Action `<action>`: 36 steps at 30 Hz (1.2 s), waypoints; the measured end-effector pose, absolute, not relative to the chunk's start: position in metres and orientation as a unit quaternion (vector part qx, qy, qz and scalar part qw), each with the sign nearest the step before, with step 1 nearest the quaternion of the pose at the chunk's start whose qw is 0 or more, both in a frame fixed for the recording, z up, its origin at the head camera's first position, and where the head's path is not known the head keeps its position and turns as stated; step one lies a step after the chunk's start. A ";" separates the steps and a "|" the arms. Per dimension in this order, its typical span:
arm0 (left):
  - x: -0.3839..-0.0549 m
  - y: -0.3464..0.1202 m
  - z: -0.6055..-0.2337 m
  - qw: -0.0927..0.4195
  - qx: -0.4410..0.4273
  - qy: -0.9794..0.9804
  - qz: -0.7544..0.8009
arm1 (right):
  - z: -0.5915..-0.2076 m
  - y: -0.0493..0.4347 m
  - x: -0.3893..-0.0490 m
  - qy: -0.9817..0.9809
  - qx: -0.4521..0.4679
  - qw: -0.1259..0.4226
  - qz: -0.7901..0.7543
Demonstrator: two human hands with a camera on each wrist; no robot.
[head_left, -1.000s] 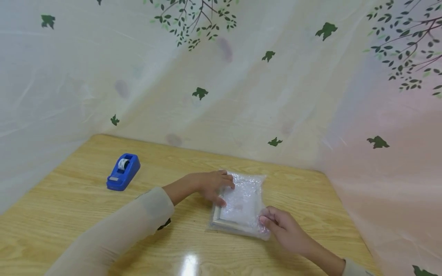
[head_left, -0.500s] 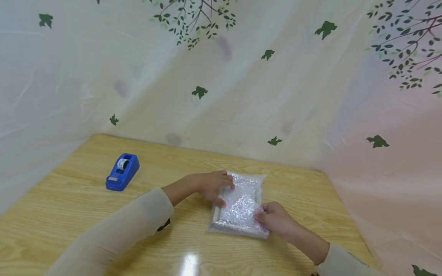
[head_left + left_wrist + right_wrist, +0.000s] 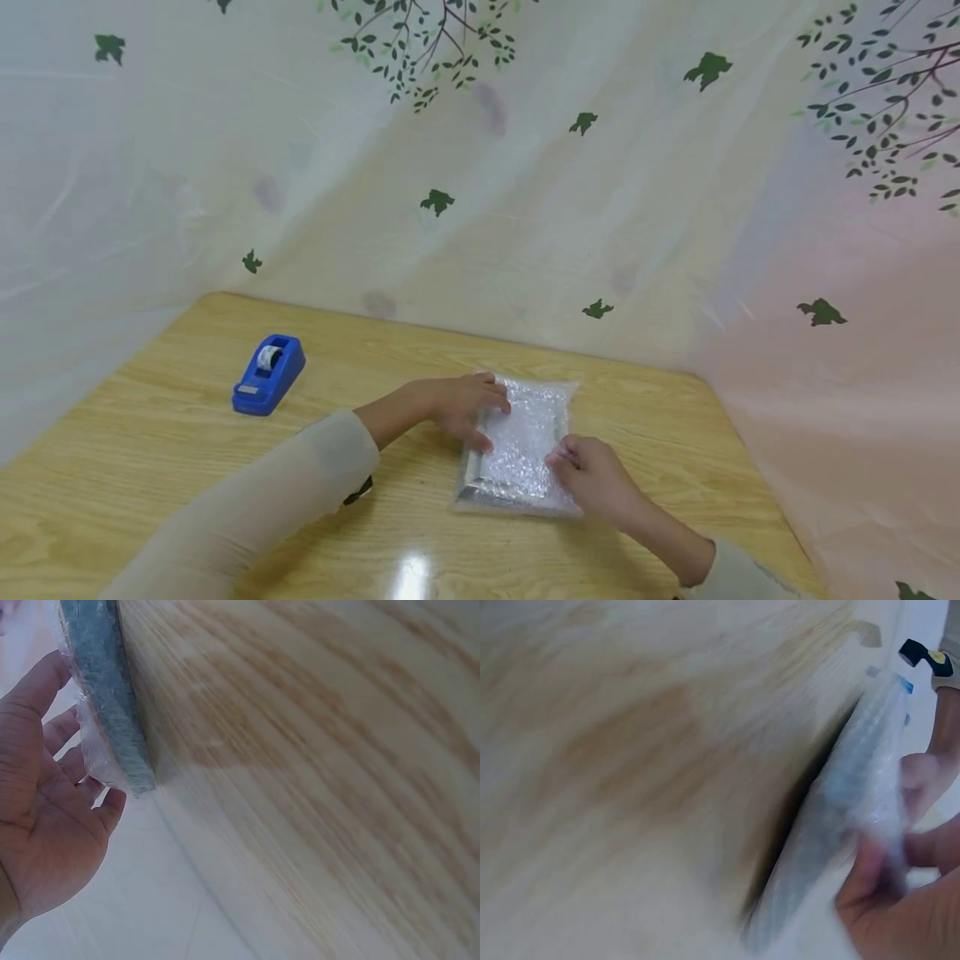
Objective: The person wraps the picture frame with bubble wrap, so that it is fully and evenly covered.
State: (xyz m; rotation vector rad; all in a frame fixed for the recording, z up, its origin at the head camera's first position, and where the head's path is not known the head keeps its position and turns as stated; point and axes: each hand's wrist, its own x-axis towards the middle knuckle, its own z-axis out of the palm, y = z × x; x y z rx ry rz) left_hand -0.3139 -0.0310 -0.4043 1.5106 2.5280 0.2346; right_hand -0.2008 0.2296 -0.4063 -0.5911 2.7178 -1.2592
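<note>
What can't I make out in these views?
Wrapped frame, left edge: head view, partly covered by the left grip.
Anything inside the frame's border: head view, veiled by bubble wrap.
Fingertips of the right grip: right wrist view, blurred against the wrap.
One frame end: left wrist view, past the picture's top edge.
Any print on the tape roll: head view, too small.

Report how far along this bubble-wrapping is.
Looks done: bubble wrap covers the picture frame.
In hand: the right grip pinches the wrap at its right side; the left grip rests on the left side.
Remaining: probably sealing, since nothing visible fastens the wrap and the blue tape dispenser stands apart.
</note>
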 end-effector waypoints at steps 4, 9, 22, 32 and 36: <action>-0.314 -0.031 -0.403 0.099 0.499 0.856 0.090 | -0.405 0.233 -0.201 0.865 -0.329 -0.028 -0.377; -0.313 -0.031 -0.402 0.104 0.504 0.852 0.091 | -0.410 0.239 -0.202 0.848 -0.362 0.001 -0.387; -0.311 -0.028 -0.399 0.111 0.499 0.856 0.082 | -0.417 0.234 -0.199 0.825 -0.029 0.159 -0.542; -0.300 -0.024 -0.404 0.106 0.458 0.877 0.098 | -0.418 0.229 -0.197 0.823 0.006 0.147 -0.549; -0.295 -0.023 -0.407 0.104 0.439 0.887 0.096 | -0.417 0.228 -0.197 0.823 0.012 0.147 -0.548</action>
